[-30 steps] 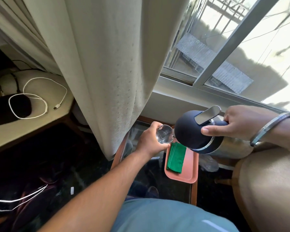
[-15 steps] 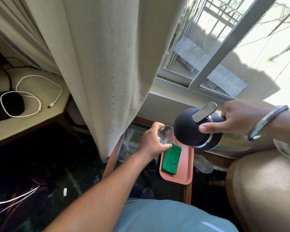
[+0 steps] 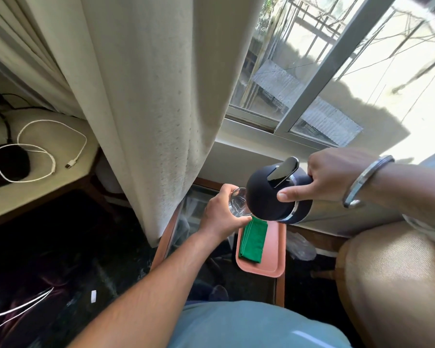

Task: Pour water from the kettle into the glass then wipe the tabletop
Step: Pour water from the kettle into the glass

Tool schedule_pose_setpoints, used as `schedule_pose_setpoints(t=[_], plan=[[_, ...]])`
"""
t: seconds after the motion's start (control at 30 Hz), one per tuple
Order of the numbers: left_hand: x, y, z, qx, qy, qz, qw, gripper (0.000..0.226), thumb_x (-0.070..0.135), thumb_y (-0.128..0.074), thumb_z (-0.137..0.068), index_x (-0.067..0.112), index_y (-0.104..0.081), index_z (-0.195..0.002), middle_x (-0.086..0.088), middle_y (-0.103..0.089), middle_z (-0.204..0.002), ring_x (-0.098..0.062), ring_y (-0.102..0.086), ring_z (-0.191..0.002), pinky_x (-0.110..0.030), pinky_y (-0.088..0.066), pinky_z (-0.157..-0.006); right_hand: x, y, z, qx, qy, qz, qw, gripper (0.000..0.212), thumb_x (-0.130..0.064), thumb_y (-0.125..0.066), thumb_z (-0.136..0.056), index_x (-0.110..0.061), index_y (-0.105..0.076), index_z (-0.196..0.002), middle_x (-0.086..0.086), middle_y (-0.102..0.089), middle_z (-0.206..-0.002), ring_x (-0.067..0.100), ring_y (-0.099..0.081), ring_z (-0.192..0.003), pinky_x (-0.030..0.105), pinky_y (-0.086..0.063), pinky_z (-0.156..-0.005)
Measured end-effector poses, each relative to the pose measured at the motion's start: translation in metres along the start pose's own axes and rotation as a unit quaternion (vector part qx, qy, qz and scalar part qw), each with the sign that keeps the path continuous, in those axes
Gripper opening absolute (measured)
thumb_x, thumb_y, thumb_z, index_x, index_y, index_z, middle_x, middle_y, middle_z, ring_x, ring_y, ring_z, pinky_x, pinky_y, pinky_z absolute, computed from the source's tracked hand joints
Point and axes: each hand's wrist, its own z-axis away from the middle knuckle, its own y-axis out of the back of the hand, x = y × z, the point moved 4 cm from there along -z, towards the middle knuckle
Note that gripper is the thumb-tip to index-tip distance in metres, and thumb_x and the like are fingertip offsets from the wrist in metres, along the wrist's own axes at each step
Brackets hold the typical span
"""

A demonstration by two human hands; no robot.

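Observation:
My left hand grips a clear glass held above the glass-topped table. My right hand holds a kettle with a black lid and steel body by its handle. The kettle is tipped leftward, its lid end touching the glass's rim. A folded green cloth lies on a pink tray just below the glass and kettle. Whether water is flowing cannot be made out.
A cream curtain hangs left of the glass, down to the table's edge. A window is behind. A padded chair is at the right. A white cable lies on a surface at the left.
The kettle has tipped a little further over the glass, its lid now covering part of the rim. Both hands keep their grips; the view shifted slightly.

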Motion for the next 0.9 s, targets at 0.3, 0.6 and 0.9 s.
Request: schedule_pose_setpoints(t=[0.3, 0.6, 0.9], plan=[[-0.004, 0.007, 0.005, 0.013, -0.008, -0.002, 1.000, 0.069, 0.043, -0.091, -0.059, 0.041, -0.044, -0.110, 0.016, -0.066, -0.101, -0.005, -0.064, -0.090, -0.029, -0.056, -0.073, -0.014, 0.010, 0.003, 0.016, 0.014, 0.033, 0.999, 0.101, -0.109, -0.014, -0.028, -0.013, -0.041, -0.047, -0.004, -0.037, -0.040, 0.020, -0.038, -0.040, 0.027, -0.029, -0.044], [-0.013, 0.014, 0.004, 0.019, 0.000, 0.000, 1.000, 0.070, 0.039, -0.092, -0.058, 0.040, -0.045, -0.110, 0.014, -0.066, -0.100, -0.005, -0.064, -0.087, -0.022, -0.053, -0.069, -0.019, 0.020, 0.003, 0.024, 0.024, 0.047, 0.998, 0.104, -0.110, -0.014, -0.029, -0.013, -0.044, -0.046, -0.004, -0.037, -0.039, 0.020, -0.037, -0.039, 0.027, -0.030, -0.045], [-0.016, 0.018, 0.002, 0.021, 0.008, -0.003, 1.000, 0.069, 0.040, -0.090, -0.057, 0.037, -0.047, -0.111, 0.014, -0.067, -0.102, -0.007, -0.064, -0.089, -0.031, -0.058, -0.073, -0.019, 0.033, 0.009, 0.029, 0.021, 0.057, 0.998, 0.101, -0.109, -0.014, -0.031, -0.011, -0.037, -0.042, -0.004, -0.032, -0.040, 0.019, -0.032, -0.040, 0.028, -0.027, -0.047]])
